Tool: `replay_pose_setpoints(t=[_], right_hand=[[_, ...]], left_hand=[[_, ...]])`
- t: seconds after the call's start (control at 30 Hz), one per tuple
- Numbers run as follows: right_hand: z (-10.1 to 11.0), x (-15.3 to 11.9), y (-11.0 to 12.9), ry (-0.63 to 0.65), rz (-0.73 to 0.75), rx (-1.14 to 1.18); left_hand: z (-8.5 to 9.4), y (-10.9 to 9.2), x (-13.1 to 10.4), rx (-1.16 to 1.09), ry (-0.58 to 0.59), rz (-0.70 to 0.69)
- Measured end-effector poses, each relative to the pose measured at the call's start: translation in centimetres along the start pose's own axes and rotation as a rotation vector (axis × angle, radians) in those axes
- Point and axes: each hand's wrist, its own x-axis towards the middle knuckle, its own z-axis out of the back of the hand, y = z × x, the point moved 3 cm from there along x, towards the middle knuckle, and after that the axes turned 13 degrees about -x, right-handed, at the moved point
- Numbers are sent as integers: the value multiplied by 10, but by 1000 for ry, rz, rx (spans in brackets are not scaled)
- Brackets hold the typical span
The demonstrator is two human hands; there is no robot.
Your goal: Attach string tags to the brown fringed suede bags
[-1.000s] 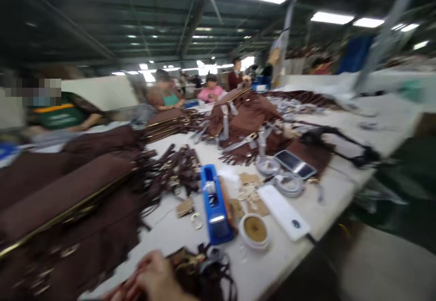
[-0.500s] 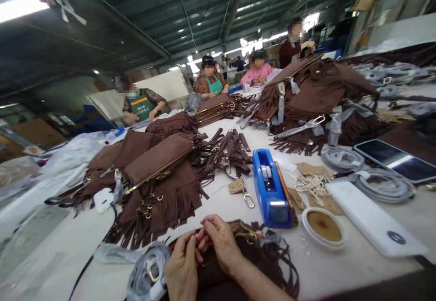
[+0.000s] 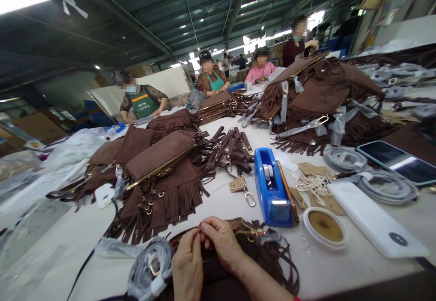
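A dark brown fringed bag point(image 3: 252, 255) with gold hardware lies at the near edge of the table. Over its top edge, my left hand point(image 3: 188, 260) is closed, thumb and fingers pinched together. My right hand point(image 3: 221, 242) is pinched too, its fingertips meeting those of the left. Whatever lies between the fingertips is too small to make out. Beside my left hand sits a coiled strap in clear plastic point(image 3: 151, 267) with a gold buckle.
A blue tape dispenser point(image 3: 272, 192) stands beyond my right hand, with a round tub point(image 3: 325, 228) and a white power bank point(image 3: 376, 219) farther right. Brown fringed bags point(image 3: 160, 160) are piled at the left, more point(image 3: 313, 87) at the back right. Several people work across the table.
My hands have shifted slightly right in the view, and the fingertips of both have drawn closer together. The whole scene has moved a little with the camera.
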Motion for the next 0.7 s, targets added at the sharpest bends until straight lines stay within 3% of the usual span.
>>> replay_pose_setpoints(t=[0.3, 0.43, 0.7], right_hand=[[1, 1, -2, -10, -19, -36], [0, 1, -2, 3, -36, -21], [0, 4, -2, 16, -135, 103]], left_hand=[[-2, -12, -1, 0, 3, 65], [-1, -8, -1, -27, 42, 139], [-2, -6, -2, 1, 20, 86]])
